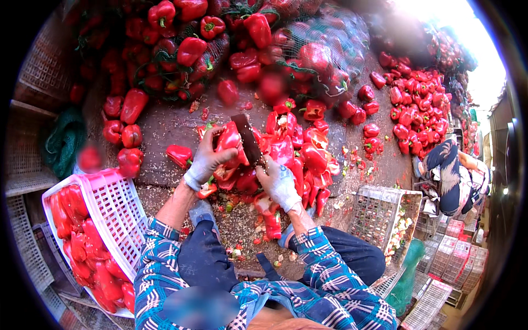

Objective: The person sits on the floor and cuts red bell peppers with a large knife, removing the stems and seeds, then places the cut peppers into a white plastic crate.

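Note:
Gloved in pale fabric, my left hand (pixel 210 160) grips a red bell pepper (pixel 229 139) from its left side, thumb and fingers curled round it. My right hand (pixel 278 182), also gloved, is closed on a knife with a broad dark blade (pixel 248 141). The blade points up and away, right beside the held pepper; whether it touches the flesh I cannot tell. Its handle is mostly hidden by my fingers. Below and to the right lies a heap of red peppers (pixel 314 158), several of them cut open. One more pepper (pixel 179 156) lies left of my left hand.
A pink-and-white plastic crate (pixel 122 212) full of red peppers tilts at my left. On the right, a crate (pixel 379 212) holds pale scraps. Mesh sacks (pixel 330 49) of peppers line the far side. Another person (pixel 452 176) sits at the right near a large pepper pile (pixel 421 104).

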{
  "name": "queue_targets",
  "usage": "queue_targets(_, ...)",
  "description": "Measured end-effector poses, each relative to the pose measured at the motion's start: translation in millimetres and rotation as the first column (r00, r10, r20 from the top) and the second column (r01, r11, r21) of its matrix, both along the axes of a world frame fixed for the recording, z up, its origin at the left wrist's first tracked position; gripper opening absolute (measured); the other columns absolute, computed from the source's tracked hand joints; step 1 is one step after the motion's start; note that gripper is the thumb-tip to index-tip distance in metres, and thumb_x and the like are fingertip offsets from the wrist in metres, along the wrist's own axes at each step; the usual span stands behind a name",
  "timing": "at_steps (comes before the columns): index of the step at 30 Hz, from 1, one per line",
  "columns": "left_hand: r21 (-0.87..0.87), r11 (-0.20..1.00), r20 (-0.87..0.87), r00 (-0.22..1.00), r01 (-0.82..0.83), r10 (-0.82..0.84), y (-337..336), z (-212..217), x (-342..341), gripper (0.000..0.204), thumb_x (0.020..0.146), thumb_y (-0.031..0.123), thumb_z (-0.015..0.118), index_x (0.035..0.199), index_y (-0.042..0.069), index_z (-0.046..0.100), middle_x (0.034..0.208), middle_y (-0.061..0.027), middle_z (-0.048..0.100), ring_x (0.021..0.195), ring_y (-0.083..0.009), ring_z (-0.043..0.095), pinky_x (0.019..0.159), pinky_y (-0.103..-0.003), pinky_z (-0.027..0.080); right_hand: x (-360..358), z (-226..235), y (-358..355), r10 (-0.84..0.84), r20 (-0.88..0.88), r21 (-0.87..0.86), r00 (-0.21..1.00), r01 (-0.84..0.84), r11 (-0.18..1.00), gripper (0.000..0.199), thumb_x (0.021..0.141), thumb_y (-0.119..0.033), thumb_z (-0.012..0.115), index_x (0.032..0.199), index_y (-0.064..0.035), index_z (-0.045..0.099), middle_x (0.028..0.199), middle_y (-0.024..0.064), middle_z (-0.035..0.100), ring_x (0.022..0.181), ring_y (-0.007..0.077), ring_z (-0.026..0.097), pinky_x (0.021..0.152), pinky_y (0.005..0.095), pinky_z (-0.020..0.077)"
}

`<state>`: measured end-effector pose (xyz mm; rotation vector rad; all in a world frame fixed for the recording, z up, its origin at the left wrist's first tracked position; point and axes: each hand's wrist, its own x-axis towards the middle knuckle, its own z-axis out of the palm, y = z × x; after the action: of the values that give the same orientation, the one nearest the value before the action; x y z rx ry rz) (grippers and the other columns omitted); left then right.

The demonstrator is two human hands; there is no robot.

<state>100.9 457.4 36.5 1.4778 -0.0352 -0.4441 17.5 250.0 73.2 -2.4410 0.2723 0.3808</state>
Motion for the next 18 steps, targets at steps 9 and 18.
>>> queue_targets(9, 0.600, 0.676, 0.244, 0.707, 0.427, -0.663, 18, 15, 35, 0.094, 0.071, 0.050, 0.085, 0.143, 0.001, 0.048, 0.143, -0.0246, 0.048, 0.134, -0.0365, 0.049, 0.114, -0.041, 0.038, -19, -39, -12, -0.296, -0.067, 0.268, 0.953, 0.303, 0.914, 0.030, 0.092, -0.024, 0.061, 0.117, -0.0075, 0.065, 0.087, 0.0193, 0.071, 0.085, 0.0357, 0.071, 0.075, 0.0447, 0.0543)
queue_targets(18, 0.925, 0.380, 0.128, 0.946, -0.006, -0.299, -55, -110, 207, 0.078, 0.086, 0.067, 0.059, 0.143, 0.016, 0.046, 0.127, -0.0271, 0.060, 0.112, -0.0457, 0.063, 0.092, -0.053, 0.052, -19, -33, -18, -0.479, -0.171, 0.564, 0.861, 0.484, 0.669, 0.032, 0.095, -0.026, 0.064, 0.121, -0.0065, 0.066, 0.077, 0.0027, 0.067, 0.061, 0.0089, 0.061, 0.057, 0.0281, 0.0495)
